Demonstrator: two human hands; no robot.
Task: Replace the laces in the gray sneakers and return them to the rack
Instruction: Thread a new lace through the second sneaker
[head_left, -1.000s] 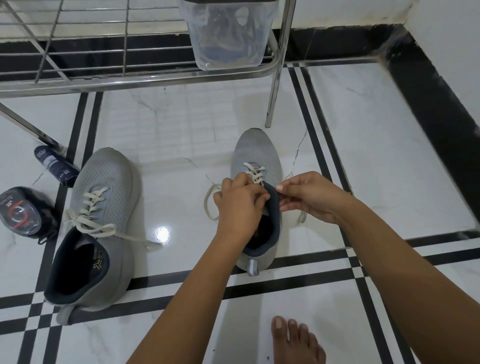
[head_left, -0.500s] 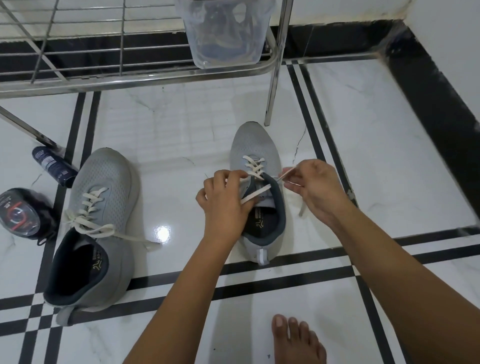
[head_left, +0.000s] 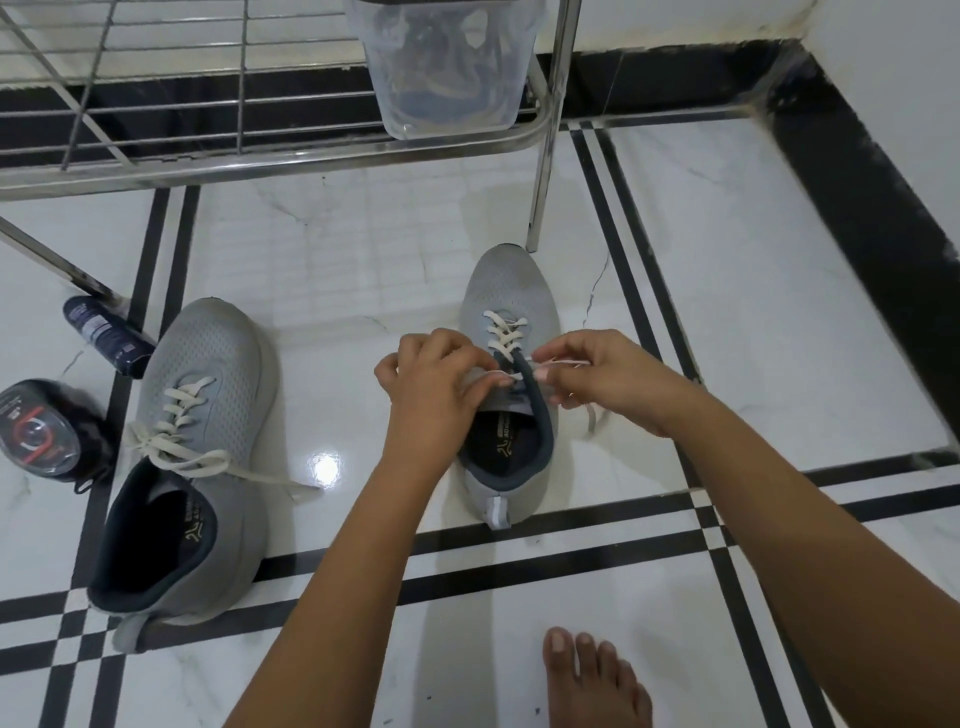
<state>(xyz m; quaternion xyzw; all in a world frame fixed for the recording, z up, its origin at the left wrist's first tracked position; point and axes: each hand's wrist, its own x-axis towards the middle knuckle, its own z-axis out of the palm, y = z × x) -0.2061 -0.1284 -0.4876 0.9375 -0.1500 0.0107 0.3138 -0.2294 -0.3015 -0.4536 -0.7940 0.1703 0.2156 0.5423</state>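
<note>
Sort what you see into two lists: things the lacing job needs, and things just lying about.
Job: sneaker being laced, lace, second sneaker, rack, left hand, right hand.
Lying about: dark bottle, round black packet.

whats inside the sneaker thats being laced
A dark insole with a pale printed logo shows in the sneaker opening. Farther toward the toe is covered by its laced top and the left hand.

Forearms bare — foot bare; toenails seemingly short, plain.
</note>
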